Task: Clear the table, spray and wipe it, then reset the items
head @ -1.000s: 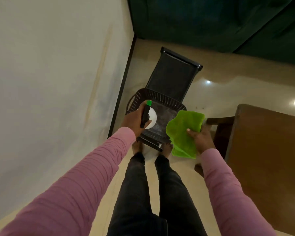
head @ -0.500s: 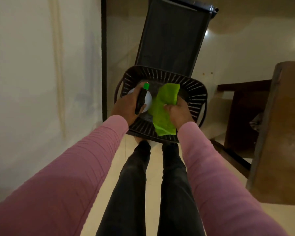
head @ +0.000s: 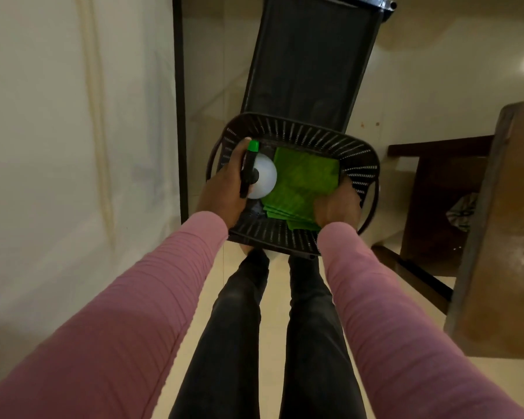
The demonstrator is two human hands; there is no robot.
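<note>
A dark slotted plastic basket [head: 354,152] sits on the seat of a black chair [head: 312,55] in front of me. My left hand [head: 224,189] is shut on a white spray bottle [head: 265,176] with a black trigger and green nozzle, held upright at the basket's left side. A folded green cloth [head: 303,179] lies flat inside the basket. My right hand [head: 338,205] rests on the cloth's near right corner, fingers still closed on it.
A brown wooden table [head: 502,237] stands at the right, with a dark wooden chair [head: 436,189] tucked beneath it. A pale wall with a black vertical strip [head: 179,101] runs along the left. My legs stand on the beige floor below.
My right hand has lowered the green cloth from above the basket down flat into it. The left hand with the spray bottle has sunk slightly into the basket.
</note>
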